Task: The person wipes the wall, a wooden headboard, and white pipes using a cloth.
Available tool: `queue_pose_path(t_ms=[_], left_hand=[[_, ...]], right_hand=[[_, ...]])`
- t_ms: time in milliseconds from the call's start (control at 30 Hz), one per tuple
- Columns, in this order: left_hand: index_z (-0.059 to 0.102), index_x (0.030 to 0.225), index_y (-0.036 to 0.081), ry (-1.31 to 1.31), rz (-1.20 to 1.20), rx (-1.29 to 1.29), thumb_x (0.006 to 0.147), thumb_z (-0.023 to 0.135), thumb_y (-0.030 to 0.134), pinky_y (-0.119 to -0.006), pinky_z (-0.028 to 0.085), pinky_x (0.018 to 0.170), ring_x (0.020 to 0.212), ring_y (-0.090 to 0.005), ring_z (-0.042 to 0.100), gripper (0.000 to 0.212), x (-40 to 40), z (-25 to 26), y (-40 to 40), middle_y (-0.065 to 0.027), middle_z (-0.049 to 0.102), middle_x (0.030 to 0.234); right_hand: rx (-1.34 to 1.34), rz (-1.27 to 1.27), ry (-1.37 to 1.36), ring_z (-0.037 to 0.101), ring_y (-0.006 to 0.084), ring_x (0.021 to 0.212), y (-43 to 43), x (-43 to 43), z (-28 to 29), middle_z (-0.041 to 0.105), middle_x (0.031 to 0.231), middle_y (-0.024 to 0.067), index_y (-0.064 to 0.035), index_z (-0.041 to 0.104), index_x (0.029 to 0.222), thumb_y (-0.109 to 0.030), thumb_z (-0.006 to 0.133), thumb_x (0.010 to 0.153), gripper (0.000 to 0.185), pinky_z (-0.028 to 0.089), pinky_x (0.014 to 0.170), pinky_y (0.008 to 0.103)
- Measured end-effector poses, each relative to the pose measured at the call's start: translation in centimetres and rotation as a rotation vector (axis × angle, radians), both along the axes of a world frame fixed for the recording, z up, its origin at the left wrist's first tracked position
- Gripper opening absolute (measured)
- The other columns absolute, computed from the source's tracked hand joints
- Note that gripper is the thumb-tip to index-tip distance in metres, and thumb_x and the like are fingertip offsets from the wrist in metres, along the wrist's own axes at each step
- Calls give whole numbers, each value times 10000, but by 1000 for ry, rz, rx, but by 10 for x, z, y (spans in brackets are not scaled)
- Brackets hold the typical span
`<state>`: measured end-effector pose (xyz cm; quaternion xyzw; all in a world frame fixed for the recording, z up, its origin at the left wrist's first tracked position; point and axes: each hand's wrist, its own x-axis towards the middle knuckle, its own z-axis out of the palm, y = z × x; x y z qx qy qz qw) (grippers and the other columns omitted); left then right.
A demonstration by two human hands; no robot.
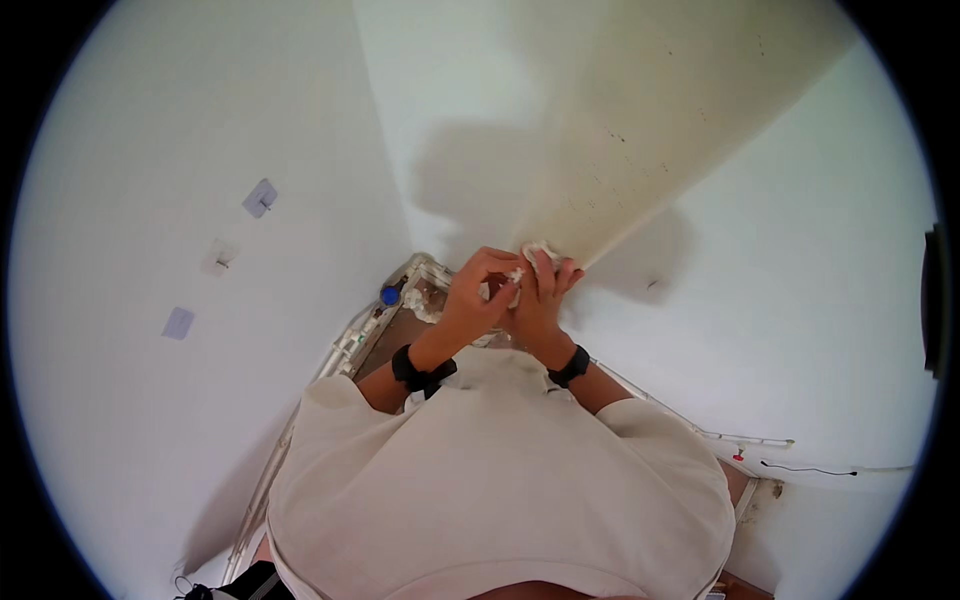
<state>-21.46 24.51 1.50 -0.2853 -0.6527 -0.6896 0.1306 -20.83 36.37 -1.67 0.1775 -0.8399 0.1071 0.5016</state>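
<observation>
My left hand (474, 296) and my right hand (541, 300) meet in front of a yellowish column (645, 142) with small dark marks. A crumpled, soft white lump (541, 253) is in my right hand, its fingers curled over it close to the column's lower part. Whether it is putty, paper or cloth is unclear. Between the thumb and fingertips of my left hand is a small white scrap (514, 276), right beside the right palm. It may be part of the lump; the fingers hide where they join. Black bands circle both wrists.
White pipes (349, 349) run along the wall's foot at left, with a blue-topped fitting (389, 295). Adhesive hooks (260, 199) are on the left wall (315, 112). At right are a thin pipe (750, 438), a red-handled valve (739, 456) and a black cable (810, 470).
</observation>
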Motion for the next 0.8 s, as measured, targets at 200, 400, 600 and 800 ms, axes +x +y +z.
queue_pose_path(t_ms=[200, 400, 600, 800], left_hand=[[566, 953, 36, -97, 14, 220, 754, 573, -68, -190, 410, 546, 675, -63, 506, 225, -16, 32, 3, -45, 553, 921], [574, 954, 40, 69, -74, 159, 749, 578, -58, -207, 430, 554, 683, -105, 533, 228, -17, 60, 27, -65, 563, 937], [576, 956, 46, -18, -30, 95, 739, 589, -33, -257, 468, 649, 787, -187, 563, 231, -1, 21, 41, -91, 565, 967], [566, 951, 27, 4, 51, 238, 747, 586, -52, -207, 451, 624, 809, -101, 537, 220, -14, 36, 45, -64, 534, 990]], right_hand=[[-68, -107, -124, 300, 277, 1227, -22, -5, 65, 373, 1318, 71, 1, 473, 1184, -234, 543, 744, 504, 57, 1022, 491], [-101, -115, 39, 254, 362, 1247, 8, -5, 72, 315, 1332, 135, 20, 406, 1238, -206, 568, 765, 548, 150, 1028, 489], [-196, -103, -122, 228, 455, 1235, 20, 16, 34, 234, 1343, 208, 41, 351, 1267, -169, 614, 745, 621, 266, 992, 512], [-21, -98, -128, 258, 390, 1249, 14, 8, 74, 272, 1363, 150, 3, 357, 1277, -101, 621, 717, 628, 267, 988, 509]])
